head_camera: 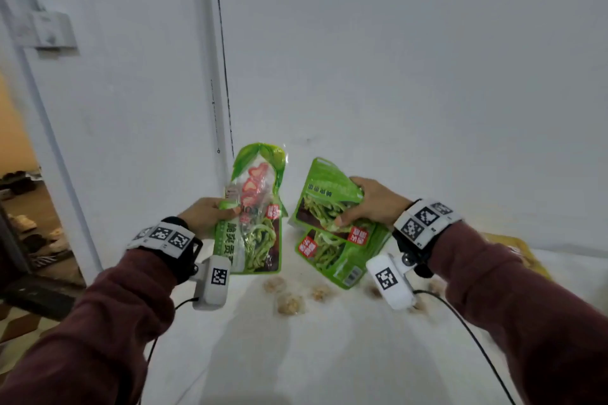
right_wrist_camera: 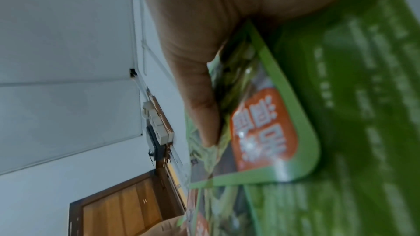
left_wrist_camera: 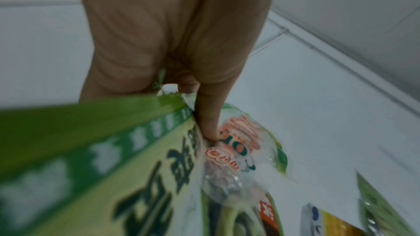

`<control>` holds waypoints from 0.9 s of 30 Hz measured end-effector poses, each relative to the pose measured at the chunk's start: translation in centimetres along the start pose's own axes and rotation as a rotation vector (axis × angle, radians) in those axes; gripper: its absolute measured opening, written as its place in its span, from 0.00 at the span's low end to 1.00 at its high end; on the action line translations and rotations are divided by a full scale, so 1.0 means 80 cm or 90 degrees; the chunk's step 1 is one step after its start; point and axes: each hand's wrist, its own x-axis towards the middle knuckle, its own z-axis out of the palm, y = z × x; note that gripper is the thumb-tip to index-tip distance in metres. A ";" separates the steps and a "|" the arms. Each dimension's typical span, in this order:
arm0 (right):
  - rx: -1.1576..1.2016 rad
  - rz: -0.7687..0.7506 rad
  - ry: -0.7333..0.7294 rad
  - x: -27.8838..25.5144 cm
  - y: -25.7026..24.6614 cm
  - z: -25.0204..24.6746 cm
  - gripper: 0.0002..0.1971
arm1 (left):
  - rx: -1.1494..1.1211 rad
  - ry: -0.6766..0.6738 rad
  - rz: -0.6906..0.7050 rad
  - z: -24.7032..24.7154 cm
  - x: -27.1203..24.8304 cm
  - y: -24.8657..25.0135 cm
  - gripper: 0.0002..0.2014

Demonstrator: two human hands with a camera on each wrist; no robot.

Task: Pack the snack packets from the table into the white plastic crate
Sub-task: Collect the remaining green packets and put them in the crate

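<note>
Gripped in the left hand (head_camera: 205, 215), green packets (head_camera: 251, 223) stand toward three o'clock; right hand (head_camera: 371, 202) clutches more packets (head_camera: 332, 233) toward nine.

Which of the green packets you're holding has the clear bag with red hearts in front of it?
The green packet in the left hand: the heart-printed clear bag is gripped against its front. The two green packets in the right hand show only vegetable pictures and orange labels.

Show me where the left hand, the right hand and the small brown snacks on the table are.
left hand (head_camera: 205, 215), head view, back of hand.
right hand (head_camera: 375, 202), head view, back of hand.
small brown snacks (head_camera: 290, 303), head view, middle of one piece.
</note>
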 end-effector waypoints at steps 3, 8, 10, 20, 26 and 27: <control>0.010 -0.034 0.077 -0.037 -0.019 -0.043 0.23 | -0.013 -0.003 0.064 0.030 -0.028 0.034 0.06; 0.049 -0.028 0.218 -0.133 -0.023 -0.127 0.27 | -0.088 -0.037 0.143 0.136 -0.079 0.085 0.06; 0.054 -0.017 0.286 -0.181 -0.014 -0.164 0.30 | -0.125 -0.072 0.142 0.194 -0.103 0.101 0.07; -0.007 0.109 0.554 -0.443 0.056 -0.324 0.27 | -0.164 -0.284 0.138 0.465 -0.231 0.141 0.07; -0.050 0.187 0.584 -0.518 0.091 -0.374 0.27 | -0.110 -0.366 0.140 0.558 -0.281 0.160 0.05; -0.057 0.199 0.573 -0.522 0.094 -0.382 0.24 | -0.093 -0.375 0.145 0.569 -0.283 0.166 0.05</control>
